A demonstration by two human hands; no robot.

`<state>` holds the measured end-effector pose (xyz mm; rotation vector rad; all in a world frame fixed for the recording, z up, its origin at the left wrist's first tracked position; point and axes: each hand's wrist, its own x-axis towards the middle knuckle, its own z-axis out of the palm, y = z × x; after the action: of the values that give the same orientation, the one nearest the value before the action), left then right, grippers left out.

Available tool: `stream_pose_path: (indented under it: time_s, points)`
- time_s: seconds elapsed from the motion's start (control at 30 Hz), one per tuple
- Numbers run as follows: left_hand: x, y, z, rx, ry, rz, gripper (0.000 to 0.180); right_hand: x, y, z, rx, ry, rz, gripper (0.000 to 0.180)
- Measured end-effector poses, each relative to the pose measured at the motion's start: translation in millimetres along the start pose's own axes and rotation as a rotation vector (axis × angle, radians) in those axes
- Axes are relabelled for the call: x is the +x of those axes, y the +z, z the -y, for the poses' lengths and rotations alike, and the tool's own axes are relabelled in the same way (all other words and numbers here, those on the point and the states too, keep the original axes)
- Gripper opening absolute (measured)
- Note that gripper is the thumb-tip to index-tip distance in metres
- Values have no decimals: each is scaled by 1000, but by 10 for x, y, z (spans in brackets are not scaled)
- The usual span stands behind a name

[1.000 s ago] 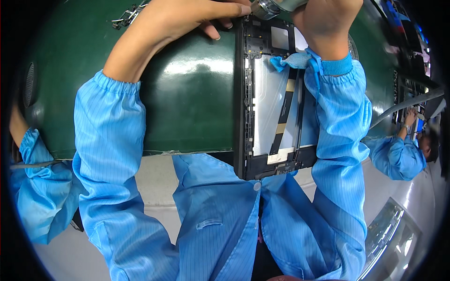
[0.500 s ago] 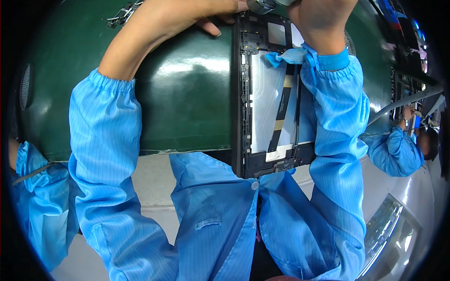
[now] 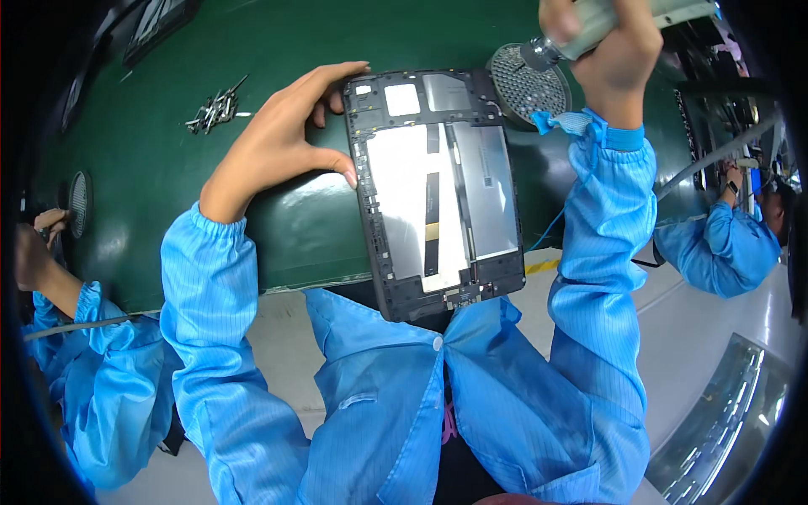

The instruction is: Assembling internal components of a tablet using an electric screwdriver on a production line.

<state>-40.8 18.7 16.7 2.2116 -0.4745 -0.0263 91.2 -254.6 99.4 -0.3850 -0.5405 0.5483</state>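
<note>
My left hand (image 3: 290, 139) holds the left edge of a tablet (image 3: 492, 189), its fingers at the far left corner and its thumb on the side. The tablet's inside faces up: a black frame, silver plates and a dark ribbon cable down the middle. Its near end juts past the table edge. At the far right my right hand (image 3: 621, 67) is wrapped round a pale electric screwdriver (image 3: 606, 21). The screwdriver's metal nose (image 3: 539, 54) points left, over a round dish (image 3: 530, 88) with many small dimples or screws. Its tip is hard to make out.
A heap of small metal parts (image 3: 215, 109) lies on the green table (image 3: 295, 34) left of the tablet. A dark flat panel (image 3: 160, 29) is at the back left. Other people in blue sleeves work at the left (image 3: 118, 362) and right (image 3: 715, 252).
My view has shifted, so the tablet shows whole and tilted, farther left. My right hand has moved the screwdriver from the tablet's far end to the dish. My left hand stays at the tablet.
</note>
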Motion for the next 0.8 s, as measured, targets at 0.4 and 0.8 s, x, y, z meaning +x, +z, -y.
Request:
stream_pose_path:
  time_s: [0.4, 0.8]
  points:
    - [147, -26, 233, -545, -43, 82, 80, 144, 395, -808, -849, -153, -45, 16]
    - [347, -80, 238, -527, -198, 22, 32, 212, 181, -1107, -913, -96, -80, 19]
